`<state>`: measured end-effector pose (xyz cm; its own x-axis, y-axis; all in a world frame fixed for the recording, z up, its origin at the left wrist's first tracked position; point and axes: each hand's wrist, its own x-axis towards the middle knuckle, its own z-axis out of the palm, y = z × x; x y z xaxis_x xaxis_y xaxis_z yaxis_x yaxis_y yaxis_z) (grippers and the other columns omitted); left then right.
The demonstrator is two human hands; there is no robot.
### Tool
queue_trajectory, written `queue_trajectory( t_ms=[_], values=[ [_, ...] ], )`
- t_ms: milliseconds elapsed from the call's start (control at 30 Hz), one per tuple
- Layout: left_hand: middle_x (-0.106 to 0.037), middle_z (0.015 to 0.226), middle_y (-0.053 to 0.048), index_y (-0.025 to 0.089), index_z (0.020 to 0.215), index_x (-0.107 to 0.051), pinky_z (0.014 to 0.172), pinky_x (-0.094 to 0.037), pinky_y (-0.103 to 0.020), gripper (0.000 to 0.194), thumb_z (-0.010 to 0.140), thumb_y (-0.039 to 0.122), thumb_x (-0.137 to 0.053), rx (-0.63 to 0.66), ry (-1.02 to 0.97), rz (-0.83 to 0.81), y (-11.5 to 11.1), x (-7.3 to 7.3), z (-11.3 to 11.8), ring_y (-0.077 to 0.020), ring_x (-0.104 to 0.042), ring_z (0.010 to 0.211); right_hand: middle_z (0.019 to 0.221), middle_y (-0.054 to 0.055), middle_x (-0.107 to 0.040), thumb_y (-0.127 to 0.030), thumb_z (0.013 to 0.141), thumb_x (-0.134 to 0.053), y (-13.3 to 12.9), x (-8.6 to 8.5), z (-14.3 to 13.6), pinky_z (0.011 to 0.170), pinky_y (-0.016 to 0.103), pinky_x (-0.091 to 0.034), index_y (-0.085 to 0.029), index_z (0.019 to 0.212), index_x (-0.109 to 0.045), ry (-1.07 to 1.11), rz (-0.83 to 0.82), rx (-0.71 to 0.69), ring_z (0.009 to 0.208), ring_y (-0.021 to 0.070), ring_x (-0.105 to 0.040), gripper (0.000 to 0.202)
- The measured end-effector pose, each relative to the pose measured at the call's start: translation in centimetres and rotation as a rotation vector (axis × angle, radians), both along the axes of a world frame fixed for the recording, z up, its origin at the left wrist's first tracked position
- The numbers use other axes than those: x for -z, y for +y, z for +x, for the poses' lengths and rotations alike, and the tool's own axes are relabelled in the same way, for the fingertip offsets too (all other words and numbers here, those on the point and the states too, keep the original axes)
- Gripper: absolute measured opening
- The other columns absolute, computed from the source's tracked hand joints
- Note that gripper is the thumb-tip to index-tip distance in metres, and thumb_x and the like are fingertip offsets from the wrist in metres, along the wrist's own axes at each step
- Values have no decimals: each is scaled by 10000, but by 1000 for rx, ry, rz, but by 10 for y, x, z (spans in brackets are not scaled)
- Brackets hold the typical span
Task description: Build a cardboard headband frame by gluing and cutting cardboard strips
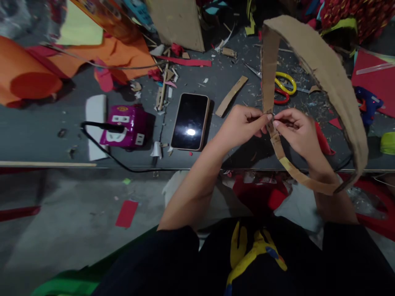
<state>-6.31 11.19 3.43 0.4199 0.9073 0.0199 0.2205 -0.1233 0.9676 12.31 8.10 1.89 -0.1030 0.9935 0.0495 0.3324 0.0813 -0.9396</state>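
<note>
A brown cardboard strip bent into a large loop (327,61) stands over the right part of the table. My left hand (247,125) is closed, thumb and fingers pinching the loop's narrow near-left section. Just to its right my right hand (294,129) pinches the same section, its fingertips almost meeting the left ones. Below the fingers, a lighter yellowish band (288,166) runs along the strip, which passes over my right forearm. Scissors with yellow and red handles (285,86) lie behind the hands, partly seen through the loop.
Left of my hands lie a phone (190,121), a loose cardboard strip (231,96) and a purple power socket box (125,126) with a black cable. A blue glue gun (368,105) lies at right. Orange paper (123,57) and scraps cover the far left.
</note>
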Motion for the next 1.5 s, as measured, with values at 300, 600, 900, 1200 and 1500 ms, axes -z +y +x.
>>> queue_trajectory(
  t_ms=[300, 600, 900, 1200, 1500],
  values=[
    [-630, 567, 13, 156, 667, -642, 482, -422, -169, 427, 922, 493, -576, -139, 3, 179, -1, 6, 2, -59, -550, 493, 755, -37, -653, -320, 768, -748, 7, -6, -5, 627, 284, -591, -240, 841, -606, 203, -16, 77, 666, 119, -648, 178],
    [-770, 887, -34, 187, 913, -748, 675, -529, -251, 187, 907, 321, -617, -99, 148, 515, -3, 10, 2, -134, -686, 783, 755, -34, -662, -398, 741, -752, 9, -2, -6, 573, 261, -575, -235, 830, -581, 196, 8, 75, 628, 105, -621, 253],
    [-775, 919, -28, 200, 930, -758, 767, -555, -275, 169, 901, 249, -599, -77, 255, 508, -4, 11, 3, -158, -711, 832, 741, -40, -640, -236, 769, -687, 8, -1, -8, 562, 241, -567, -241, 831, -579, 173, 21, 87, 639, 104, -629, 124],
    [-769, 933, -42, 198, 936, -744, 762, -540, -248, 182, 916, 226, -565, -30, 361, 607, -4, 17, 2, -158, -713, 854, 734, -42, -620, -213, 781, -671, 6, -1, -9, 547, 247, -545, -242, 840, -579, 116, 34, 66, 609, 100, -601, 113],
    [-727, 901, -54, 197, 918, -690, 694, -496, -262, 141, 912, 237, -556, -52, 522, 673, -6, 21, 4, -173, -684, 833, 709, -47, -619, -244, 772, -683, 6, -1, -10, 534, 226, -535, -238, 826, -586, 123, 30, 73, 581, 86, -587, 111]
  ],
)
